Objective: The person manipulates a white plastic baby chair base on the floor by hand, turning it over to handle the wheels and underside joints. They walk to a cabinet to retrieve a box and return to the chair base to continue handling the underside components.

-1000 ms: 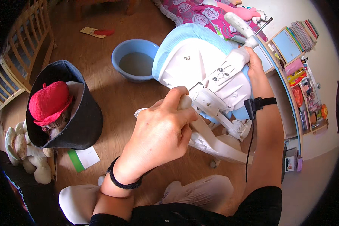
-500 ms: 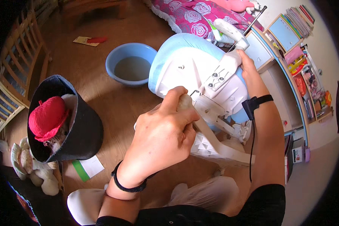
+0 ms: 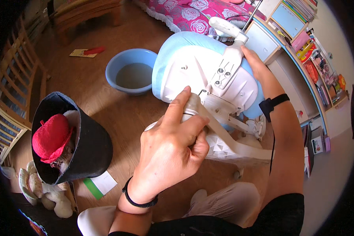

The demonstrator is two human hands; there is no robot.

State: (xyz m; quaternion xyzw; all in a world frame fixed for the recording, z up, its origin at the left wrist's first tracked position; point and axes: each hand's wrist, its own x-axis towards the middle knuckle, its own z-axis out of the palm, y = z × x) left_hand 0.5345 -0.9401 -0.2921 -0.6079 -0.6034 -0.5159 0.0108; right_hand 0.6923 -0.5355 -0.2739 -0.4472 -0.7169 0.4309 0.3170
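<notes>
On the wooden floor [image 3: 78, 78], toward its right side, a blue-and-white chair [image 3: 190, 72] tilts with its underside toward the person. The left hand's [image 3: 171, 143] grip curls round the rounded end of a white frame [image 3: 226, 135]; the right hand [image 3: 259, 70] is at the seat's far right edge, fingers hidden, closure unclear. Bolts [image 3: 221, 71] dot the underside. The step seems to be steadying the chair; the next move calls for firm, even support.
</notes>
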